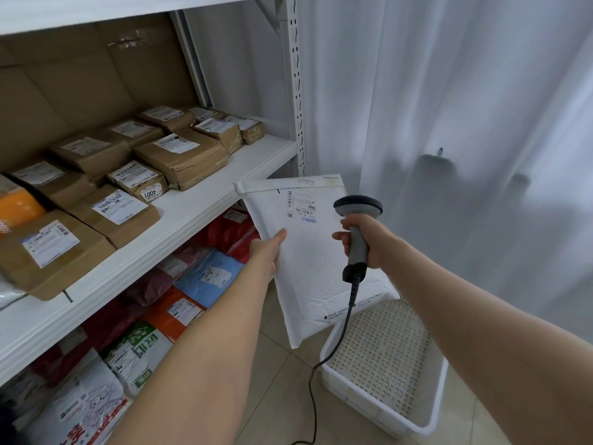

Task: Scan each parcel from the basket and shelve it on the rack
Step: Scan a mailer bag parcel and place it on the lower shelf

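My left hand (268, 248) grips the left edge of a white bubble mailer (308, 252), held up flat with its shipping label facing me near the top. My right hand (369, 242) is closed around the handle of a grey and black barcode scanner (356, 226); the scanner's head sits just right of the label. Its black cable hangs down to the floor. Below the mailer stands a white perforated basket (436, 409) on the tiled floor; the part I can see holds nothing. The white rack (205, 203) is to my left.
Several brown cardboard parcels (179, 159) with labels fill the middle shelf; a bare strip runs along its front edge. The lower shelf holds coloured poly bags (208, 274). A perforated upright (296, 91) ends the rack. White curtains (465, 123) hang on the right.
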Demonstrator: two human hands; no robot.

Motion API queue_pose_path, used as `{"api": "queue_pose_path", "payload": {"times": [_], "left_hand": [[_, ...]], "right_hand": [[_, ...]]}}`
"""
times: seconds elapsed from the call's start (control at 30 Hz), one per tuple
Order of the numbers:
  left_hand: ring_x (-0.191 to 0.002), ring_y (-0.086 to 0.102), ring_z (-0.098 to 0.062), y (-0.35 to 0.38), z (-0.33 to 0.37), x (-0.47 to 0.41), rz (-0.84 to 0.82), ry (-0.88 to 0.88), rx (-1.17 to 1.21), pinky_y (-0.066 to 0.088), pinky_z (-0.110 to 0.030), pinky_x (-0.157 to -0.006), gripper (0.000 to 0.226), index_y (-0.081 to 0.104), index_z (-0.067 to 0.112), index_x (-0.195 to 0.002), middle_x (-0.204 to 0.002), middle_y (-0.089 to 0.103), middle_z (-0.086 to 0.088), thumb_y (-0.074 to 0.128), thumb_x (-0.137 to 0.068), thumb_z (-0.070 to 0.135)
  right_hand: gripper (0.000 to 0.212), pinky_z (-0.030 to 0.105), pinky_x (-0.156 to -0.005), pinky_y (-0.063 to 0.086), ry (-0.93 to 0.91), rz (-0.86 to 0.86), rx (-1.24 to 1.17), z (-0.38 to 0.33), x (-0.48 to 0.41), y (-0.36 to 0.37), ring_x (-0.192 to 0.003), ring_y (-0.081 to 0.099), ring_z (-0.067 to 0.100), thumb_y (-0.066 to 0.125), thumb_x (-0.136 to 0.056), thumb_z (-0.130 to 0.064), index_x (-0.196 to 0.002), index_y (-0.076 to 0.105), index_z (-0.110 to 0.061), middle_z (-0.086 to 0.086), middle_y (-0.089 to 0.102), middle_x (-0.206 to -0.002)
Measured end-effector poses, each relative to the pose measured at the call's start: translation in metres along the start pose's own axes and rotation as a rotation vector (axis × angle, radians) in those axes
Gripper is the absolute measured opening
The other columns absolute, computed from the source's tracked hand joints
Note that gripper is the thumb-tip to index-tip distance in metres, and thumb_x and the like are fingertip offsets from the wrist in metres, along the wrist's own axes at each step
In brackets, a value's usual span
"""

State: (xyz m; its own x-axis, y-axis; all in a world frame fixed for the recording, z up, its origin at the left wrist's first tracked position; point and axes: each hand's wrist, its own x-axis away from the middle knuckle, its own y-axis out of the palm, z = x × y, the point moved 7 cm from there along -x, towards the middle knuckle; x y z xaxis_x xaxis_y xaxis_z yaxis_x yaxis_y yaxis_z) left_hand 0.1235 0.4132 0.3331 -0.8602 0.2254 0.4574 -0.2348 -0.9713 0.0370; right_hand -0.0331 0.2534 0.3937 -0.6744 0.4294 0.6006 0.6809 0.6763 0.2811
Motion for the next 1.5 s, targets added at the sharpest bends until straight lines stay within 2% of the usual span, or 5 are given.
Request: {"api": "queue_pose_path", "payload": {"times": [0.53, 0.67, 1.0, 1.2, 1.5], "left_hand": [[-0.118, 0.055, -0.034, -0.132, -0.103, 0.04, 0.406, -0.194, -0.138, 0.044, -0.036, -0.097, 0.058, 0.047, -0.003, -0.132, -0.133, 0.054, -0.015, 0.063, -0.09, 0.034], [-0.116, 0.056, -0.035, -0.183, -0.114, 0.057, 0.449, -0.218, -0.164, 0.045, -0.042, -0.1, 0.068, 0.047, -0.001, -0.134, -0.133, 0.055, -0.016, 0.068, -0.085, 0.041], [-0.098, 0.067, -0.028, -0.22, -0.118, 0.096, 0.286, -0.219, -0.029, 0.052, -0.039, -0.09, 0.052, 0.061, 0.006, -0.115, -0.112, 0.068, -0.012, 0.075, -0.079, 0.04], [-0.085, 0.068, -0.023, -0.19, -0.123, 0.132, -0.001, -0.443, -0.001, 0.051, -0.04, -0.089, 0.019, 0.068, 0.012, -0.095, -0.1, 0.072, -0.011, 0.073, -0.082, 0.024], [-0.057, 0.071, -0.019, -0.188, -0.132, 0.101, 0.017, -0.435, 0.123, 0.05, -0.036, -0.064, 0.011, 0.065, 0.004, -0.09, -0.07, 0.073, -0.01, 0.065, -0.089, 0.015]], "right_hand": [[0.031, 0.043, -0.088, 0.051, 0.124, 0.255, 0.427, 0.1, -0.015, -0.054, -0.071, 0.051, 0.026, 0.066, -0.087, -0.005, -0.115, 0.051, -0.003, 0.008, 0.048, -0.08], [0.014, 0.027, -0.057, 0.042, 0.063, 0.167, 0.502, 0.113, -0.004, -0.05, -0.063, 0.045, 0.014, 0.061, -0.09, -0.004, -0.082, 0.052, -0.01, 0.002, 0.047, -0.076], [0.033, 0.043, -0.078, 0.055, 0.245, 0.038, 0.416, 0.181, 0.006, -0.034, -0.089, 0.063, 0.033, 0.075, -0.08, -0.009, -0.109, 0.06, -0.005, 0.017, 0.065, -0.107], [0.02, 0.05, -0.086, 0.054, 0.101, 0.133, 0.39, 0.179, -0.001, -0.017, -0.085, 0.057, 0.032, 0.069, -0.076, 0.008, -0.078, 0.058, -0.008, 0.016, 0.06, -0.096], [0.022, 0.039, -0.082, 0.05, 0.062, 0.174, 0.478, 0.169, -0.042, 0.012, -0.083, 0.053, 0.029, 0.067, -0.08, 0.005, -0.099, 0.057, -0.003, 0.01, 0.055, -0.083]]}}
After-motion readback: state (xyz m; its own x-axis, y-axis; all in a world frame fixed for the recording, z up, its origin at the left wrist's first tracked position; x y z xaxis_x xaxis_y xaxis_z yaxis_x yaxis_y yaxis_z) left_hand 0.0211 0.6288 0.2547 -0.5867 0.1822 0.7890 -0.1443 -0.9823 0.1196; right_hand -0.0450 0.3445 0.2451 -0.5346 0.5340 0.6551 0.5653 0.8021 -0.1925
